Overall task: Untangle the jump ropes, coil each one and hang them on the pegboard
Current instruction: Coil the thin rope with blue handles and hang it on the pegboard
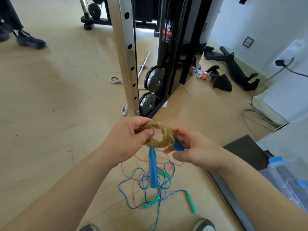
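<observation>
A yellow-orange jump rope [158, 135] is wound into a small coil held up in front of me. My left hand [128, 140] pinches the coil's left side between thumb and fingers. One blue handle [153, 167] hangs straight down from the coil. My right hand [191, 147] holds the second blue handle [178, 145] against the coil's right side. On the floor below lies a tangle: a blue rope [133, 177] with green handles [191, 204], crossed by a thin pink rope [141, 160]. No pegboard is in view.
A metal rack upright [128, 55] and a black weight machine with plates [155, 79] stand just ahead. Black grips [233, 67] and a bottle lie at the right wall. A dark mat [246, 150] and a clear plastic bottle [286, 179] sit at right. Another person's shoes [28, 39] are far left.
</observation>
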Tool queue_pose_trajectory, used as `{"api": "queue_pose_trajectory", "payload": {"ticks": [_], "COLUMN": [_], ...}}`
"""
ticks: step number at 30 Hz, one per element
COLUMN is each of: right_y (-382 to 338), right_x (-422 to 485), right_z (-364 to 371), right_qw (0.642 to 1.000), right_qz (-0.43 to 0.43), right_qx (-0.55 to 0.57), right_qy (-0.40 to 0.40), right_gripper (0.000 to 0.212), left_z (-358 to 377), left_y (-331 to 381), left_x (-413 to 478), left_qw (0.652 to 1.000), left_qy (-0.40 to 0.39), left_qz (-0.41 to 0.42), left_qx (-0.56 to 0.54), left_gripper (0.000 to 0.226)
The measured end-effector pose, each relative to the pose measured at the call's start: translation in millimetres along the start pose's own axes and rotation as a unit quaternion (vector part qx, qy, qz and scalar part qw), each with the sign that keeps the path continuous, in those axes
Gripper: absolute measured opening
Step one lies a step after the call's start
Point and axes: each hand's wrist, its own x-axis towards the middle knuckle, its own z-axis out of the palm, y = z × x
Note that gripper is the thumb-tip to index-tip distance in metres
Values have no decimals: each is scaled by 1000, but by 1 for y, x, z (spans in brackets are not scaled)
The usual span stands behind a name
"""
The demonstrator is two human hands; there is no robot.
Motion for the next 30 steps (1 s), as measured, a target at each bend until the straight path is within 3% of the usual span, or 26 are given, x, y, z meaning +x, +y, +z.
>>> {"api": "queue_pose_trajectory", "payload": {"ticks": [2,5,9,15,20,25,28,30], "right_y": [-3,-11,-35,-139,-232,-332,-388,-420], "right_x": [5,15,16,-36,-110,-174,-207,-224], "right_z": [-7,-21,-50,-123,-176,-204,-218,-227], "right_qw": [998,988,971,986,978,983,993,990], "right_qz": [-21,-30,-21,42,46,27,0,-4], "right_qx": [60,128,182,-46,-64,-1,44,78], "right_qy": [7,85,156,157,193,179,107,120], "right_gripper": [56,44,46,47,23,41,13,9], "left_z": [4,9,6,-1,-22,-57,-80,-93], "left_y": [4,22,73,194,312,425,481,514], "left_x": [12,39,73,89,82,63,58,59], "left_qw": [1000,997,988,968,974,977,978,978], "left_qy": [-4,-33,-92,-183,-213,-210,-203,-202], "left_qz": [14,43,74,87,53,19,36,41], "left_qx": [6,46,96,150,58,-43,-33,-40], "left_gripper": [26,27,28,41,66,55,50,48]}}
